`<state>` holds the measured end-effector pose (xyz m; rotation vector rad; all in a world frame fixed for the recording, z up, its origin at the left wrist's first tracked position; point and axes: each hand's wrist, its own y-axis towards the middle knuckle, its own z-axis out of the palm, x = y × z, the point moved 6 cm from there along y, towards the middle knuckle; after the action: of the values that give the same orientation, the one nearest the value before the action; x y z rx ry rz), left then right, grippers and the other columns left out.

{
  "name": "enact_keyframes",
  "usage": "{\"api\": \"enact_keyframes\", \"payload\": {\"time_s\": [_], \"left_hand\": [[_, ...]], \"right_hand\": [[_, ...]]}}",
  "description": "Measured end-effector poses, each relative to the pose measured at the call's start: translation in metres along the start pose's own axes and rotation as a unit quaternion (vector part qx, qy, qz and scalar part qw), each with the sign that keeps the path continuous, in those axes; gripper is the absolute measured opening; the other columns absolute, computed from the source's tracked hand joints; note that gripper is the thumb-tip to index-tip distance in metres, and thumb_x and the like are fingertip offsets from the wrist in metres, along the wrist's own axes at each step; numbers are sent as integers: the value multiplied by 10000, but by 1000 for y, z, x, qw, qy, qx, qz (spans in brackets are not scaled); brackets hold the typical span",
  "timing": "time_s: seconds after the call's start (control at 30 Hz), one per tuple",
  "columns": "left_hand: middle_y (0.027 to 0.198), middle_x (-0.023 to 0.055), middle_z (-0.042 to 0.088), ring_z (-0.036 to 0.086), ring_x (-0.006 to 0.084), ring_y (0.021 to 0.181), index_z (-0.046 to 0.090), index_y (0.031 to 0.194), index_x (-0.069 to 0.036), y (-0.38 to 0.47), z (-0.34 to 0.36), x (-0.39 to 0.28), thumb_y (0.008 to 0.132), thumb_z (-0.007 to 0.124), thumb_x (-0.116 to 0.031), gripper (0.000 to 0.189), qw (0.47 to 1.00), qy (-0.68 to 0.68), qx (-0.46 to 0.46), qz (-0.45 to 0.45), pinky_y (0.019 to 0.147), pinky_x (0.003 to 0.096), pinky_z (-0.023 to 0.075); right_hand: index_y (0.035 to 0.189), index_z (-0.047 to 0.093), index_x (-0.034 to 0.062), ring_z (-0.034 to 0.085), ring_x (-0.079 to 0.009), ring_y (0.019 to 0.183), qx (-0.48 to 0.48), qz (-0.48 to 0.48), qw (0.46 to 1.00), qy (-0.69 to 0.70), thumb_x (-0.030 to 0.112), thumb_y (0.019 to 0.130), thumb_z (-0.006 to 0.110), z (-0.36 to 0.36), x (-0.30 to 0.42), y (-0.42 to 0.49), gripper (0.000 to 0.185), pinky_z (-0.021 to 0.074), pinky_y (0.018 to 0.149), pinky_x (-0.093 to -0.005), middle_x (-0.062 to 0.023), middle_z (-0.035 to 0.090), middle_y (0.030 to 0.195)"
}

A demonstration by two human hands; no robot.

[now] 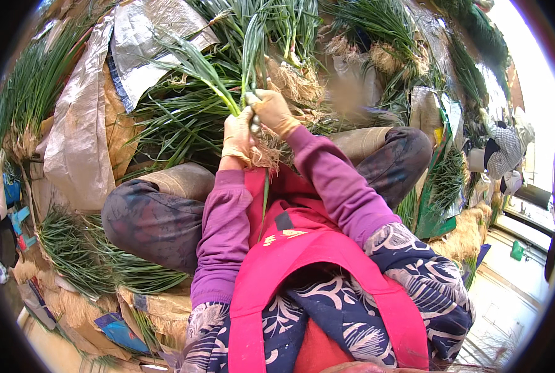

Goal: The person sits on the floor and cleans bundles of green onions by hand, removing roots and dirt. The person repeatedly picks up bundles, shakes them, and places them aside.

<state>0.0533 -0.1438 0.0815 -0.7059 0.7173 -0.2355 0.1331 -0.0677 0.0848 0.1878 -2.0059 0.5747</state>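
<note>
Both hands, in pale, soiled gloves, meet above my lap. My left hand (237, 135) is closed around a small bunch of green onions (221, 88), its leaves pointing up and left and its pale roots (264, 151) hanging below. Touching it from the right, my right hand (271, 111) has its fingers bent at the stems of the same plants; a green stalk rises from between the hands. What each fingertip pinches is partly hidden. Beyond the hands lies a heap of loose green onions (189, 116), and a rooted bunch (296, 81) lies just past my right hand.
My bent knees flank the hands. Woven plastic sheets (79, 126) lie at the left, with more onion bunches (30, 102) beyond. Onions (74, 254) lie behind my left knee. Bundles (394, 32) are at the upper right. A person in a checked garment (505, 151) is at the far right.
</note>
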Motion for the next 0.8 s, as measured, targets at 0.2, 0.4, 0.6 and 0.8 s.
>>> {"api": "enact_keyframes", "payload": {"time_s": [0.2, 0.4, 0.6, 0.8], "left_hand": [[527, -62, 374, 287, 31, 378, 535, 1176, -24, -46, 16, -59, 946, 534, -295, 355, 976, -102, 170, 90, 353, 193, 249], [687, -58, 457, 364, 5, 462, 488, 1248, -23, -26, 13, -53, 908, 588, -337, 474, 978, -141, 112, 101, 424, 176, 358], [719, -20, 536, 401, 35, 484, 576, 1125, 0, 4, -11, -25, 912, 568, -162, 268, 986, -133, 96, 20, 456, 196, 394], [800, 37, 652, 419, 36, 485, 626, 1076, -38, 10, -12, -22, 911, 567, -157, 212, 995, -75, 59, 23, 423, 195, 410]], "right_hand": [[873, 668, 141, 606, -192, 721, -202, -61, 972, 99, 242, 834, 610, -108, 12, 56, 123, 504, 719, -343, -63, 647, 827], [972, 622, 52, 602, -169, 774, -149, 57, 984, 73, 357, 903, 568, -170, -33, 127, 317, 492, 735, -291, -65, 635, 843], [993, 676, 88, 621, -314, 973, 50, 11, 879, -473, 378, 874, 515, -83, -64, 146, 352, 482, 857, -398, -166, 650, 1015], [957, 683, 80, 613, -182, 771, -145, -111, 961, -209, 81, 818, 592, -81, -14, 28, 166, 503, 707, -289, -84, 652, 868]]}}
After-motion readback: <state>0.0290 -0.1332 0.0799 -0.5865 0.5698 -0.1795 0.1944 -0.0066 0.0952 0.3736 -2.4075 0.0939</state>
